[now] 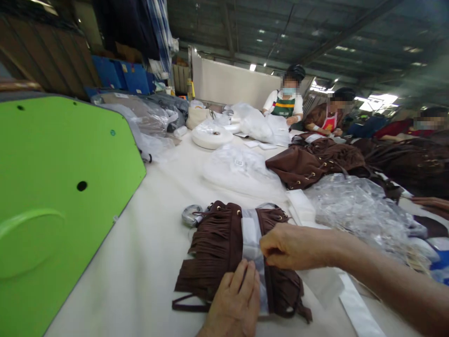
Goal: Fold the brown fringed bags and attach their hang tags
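A brown fringed bag (213, 243) with gold eyelets lies flat on the white table in front of me. Down its middle runs a whitish, partly see-through wrapping strip (251, 236). My left hand (236, 299) rests on the lower part of this strip and the fringe beside it, fingers stretched out and flat. Against the strip's right edge, the fingers of my right hand (289, 245) are curled closed; what they pinch, if anything, is hidden. A clear plastic-wrapped piece (191, 216) sticks out at the bag's upper left corner.
A large green panel (70, 168) takes up the left side. Beyond the bag lie clear plastic bags (242, 168) and a white tape roll (212, 135). Brown bags (305, 164) and crumpled plastic (361, 210) are heaped at right. Several co-workers, one in a green apron (283, 106), stand behind.
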The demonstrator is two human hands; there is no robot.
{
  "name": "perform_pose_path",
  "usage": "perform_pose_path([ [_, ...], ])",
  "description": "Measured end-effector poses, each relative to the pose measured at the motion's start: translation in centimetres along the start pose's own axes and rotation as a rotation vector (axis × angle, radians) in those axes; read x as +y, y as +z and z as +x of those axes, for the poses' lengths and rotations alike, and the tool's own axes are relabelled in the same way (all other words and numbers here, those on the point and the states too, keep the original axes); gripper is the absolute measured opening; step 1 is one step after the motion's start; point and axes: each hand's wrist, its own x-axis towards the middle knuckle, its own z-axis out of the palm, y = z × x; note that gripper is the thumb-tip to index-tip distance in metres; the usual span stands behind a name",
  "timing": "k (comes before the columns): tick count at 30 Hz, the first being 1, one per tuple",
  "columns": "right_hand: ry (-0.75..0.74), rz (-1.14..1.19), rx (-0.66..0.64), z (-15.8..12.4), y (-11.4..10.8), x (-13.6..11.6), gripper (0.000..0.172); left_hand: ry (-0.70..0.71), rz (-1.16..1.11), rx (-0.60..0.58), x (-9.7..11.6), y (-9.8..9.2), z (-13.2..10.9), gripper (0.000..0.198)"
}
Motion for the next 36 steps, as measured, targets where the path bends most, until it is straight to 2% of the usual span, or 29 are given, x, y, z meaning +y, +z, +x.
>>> perform_pose_path([
  [4, 0.008, -0.246, -0.068, 2.5, -0.6, -0.7, 0.014, -0.045, -0.024, 0.060, 0.0, 0.0, 0.3, 0.045],
  [11, 0.024, -0.453, -0.107, 4.8, -0.1, -1.1, 0.018, -0.074, -0.037, 0.084, 0.2, 0.2, 0.5, 0.040],
  [19, 0.066, -0.450, -0.058, 5.3, 0.6, -1.1, 0.021, -0.148, -0.059, 0.096, 0.7, 0.1, 0.9, 0.042],
  [24, 0.080, -0.423, -0.062, 5.6, 0.7, -1.0, 0.021, -0.144, -0.022, -0.011, 0.6, -0.4, 0.9, 0.036],
  [29, 0.110, -0.366, -0.082, 5.6, 0.0, -0.2, 0.018, -0.146, -0.004, 0.011, 0.3, -0.8, 1.2, 0.040],
  [33, 0.130, -0.309, -0.157, 5.4, -0.9, 0.7, 0.031, -0.133, 0.008, 0.016, 0.4, -0.8, 1.2, 0.039],
  [36, 0.155, -0.336, -0.140, 5.0, -0.8, 0.3, 0.029, -0.116, 0.011, -0.018, 0.6, -0.6, 0.9, 0.033],
])
